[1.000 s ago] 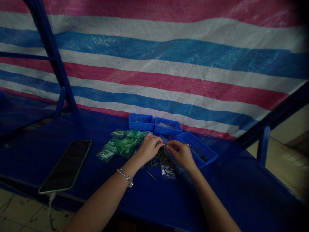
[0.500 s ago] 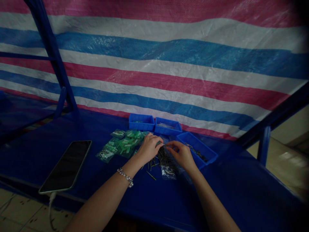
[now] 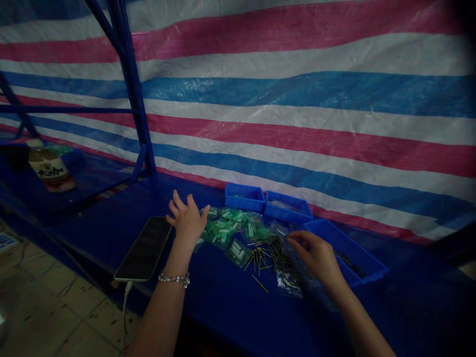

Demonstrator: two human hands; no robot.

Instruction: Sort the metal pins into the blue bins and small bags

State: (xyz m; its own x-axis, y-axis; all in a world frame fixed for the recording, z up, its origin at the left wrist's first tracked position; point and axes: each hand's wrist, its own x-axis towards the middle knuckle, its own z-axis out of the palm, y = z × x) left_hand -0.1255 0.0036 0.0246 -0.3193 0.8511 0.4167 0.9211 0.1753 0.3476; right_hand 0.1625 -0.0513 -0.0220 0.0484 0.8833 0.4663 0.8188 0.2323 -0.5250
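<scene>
My left hand (image 3: 187,220) is raised with its fingers spread, between the phone (image 3: 143,251) and the small green plastic packets (image 3: 223,229); it holds nothing. Between the thumb and fingertips of my right hand (image 3: 312,253) is a thin metal rod (image 3: 281,231), its tip pointing left. Below that hand lies a pile of similar dark and brassy rods (image 3: 278,255). One loose rod (image 3: 259,283) lies nearer the front. A clear plastic bag (image 3: 290,282) with shiny contents sits by the pile.
Two small blue bins (image 3: 244,203) stand at the back, and a larger blue bin (image 3: 368,258) with dark parts is at the right. Behind hangs a striped sheet (image 3: 297,119). A drink bottle (image 3: 51,167) stands far left. The phone's white cable (image 3: 125,302) drops over the table edge.
My left hand has let go of the rod, moved left away from my right hand and spread its fingers. The rod stays in my right hand. The view has turned left, showing the bottle.
</scene>
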